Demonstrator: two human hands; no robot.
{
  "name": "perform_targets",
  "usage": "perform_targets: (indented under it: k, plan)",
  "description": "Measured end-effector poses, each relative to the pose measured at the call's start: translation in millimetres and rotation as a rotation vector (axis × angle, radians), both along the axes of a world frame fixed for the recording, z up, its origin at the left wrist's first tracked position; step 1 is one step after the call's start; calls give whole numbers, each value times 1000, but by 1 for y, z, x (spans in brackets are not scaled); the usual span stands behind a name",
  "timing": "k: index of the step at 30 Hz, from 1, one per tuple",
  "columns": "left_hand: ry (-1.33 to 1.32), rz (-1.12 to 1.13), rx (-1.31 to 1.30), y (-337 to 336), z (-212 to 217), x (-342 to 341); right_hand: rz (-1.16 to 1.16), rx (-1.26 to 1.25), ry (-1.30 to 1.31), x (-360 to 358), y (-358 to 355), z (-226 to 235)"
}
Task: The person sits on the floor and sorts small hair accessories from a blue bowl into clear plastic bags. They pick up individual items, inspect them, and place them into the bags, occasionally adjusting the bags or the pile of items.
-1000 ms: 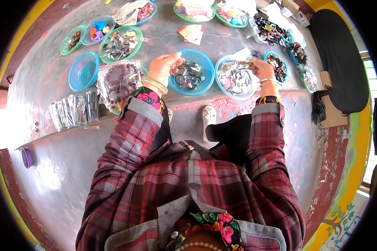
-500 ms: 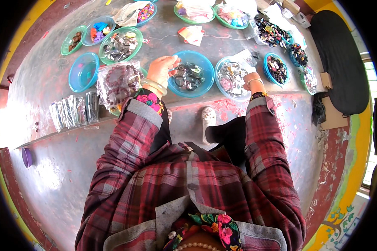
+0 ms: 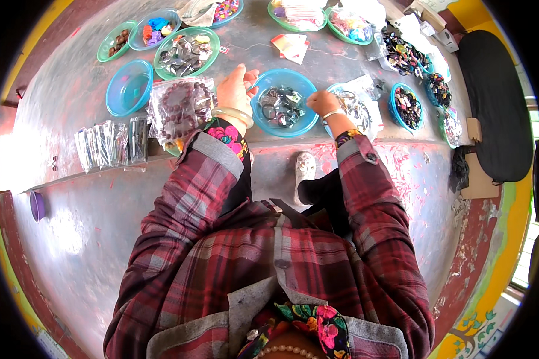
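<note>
A blue bowl (image 3: 262, 122) of dark rings and beads stands at the edge of the grey surface in front of me. My left hand (image 3: 235, 91), with pale bangles on its wrist, hovers at the bowl's left rim with thumb and fingertips pinched on a small pale piece. My right hand (image 3: 322, 102) is curled into a fist at the bowl's right rim; whatever is inside it is hidden. A clear bag of dark red bead bracelets (image 3: 179, 106) lies just left of my left hand.
A second blue bowl holding a clear packet (image 3: 356, 105) sits right of my right hand. Green and blue bowls of beads (image 3: 185, 52) line the back, with an empty blue bowl (image 3: 129, 88) at the left. Small clear packets (image 3: 111, 143) lie in a row. A black mat (image 3: 497, 107) is at the far right.
My right hand has moved left, from the bowl with the clear packet to the right rim of the blue bowl. My left hand has stayed near the left rim.
</note>
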State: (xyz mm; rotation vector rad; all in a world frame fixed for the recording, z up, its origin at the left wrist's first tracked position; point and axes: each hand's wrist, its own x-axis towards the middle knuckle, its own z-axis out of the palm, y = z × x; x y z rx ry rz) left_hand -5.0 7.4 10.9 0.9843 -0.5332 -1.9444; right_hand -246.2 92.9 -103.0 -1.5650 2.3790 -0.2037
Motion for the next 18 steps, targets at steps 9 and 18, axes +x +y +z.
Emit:
perform_targets:
  k: [9,18]
  plan:
    - [-36,-46,-25,2,-4,-2,185,270,-27,77,-18,-19]
    - [-35,-117,-4,-1,-8,-3,23,277,48,89,-16,-44]
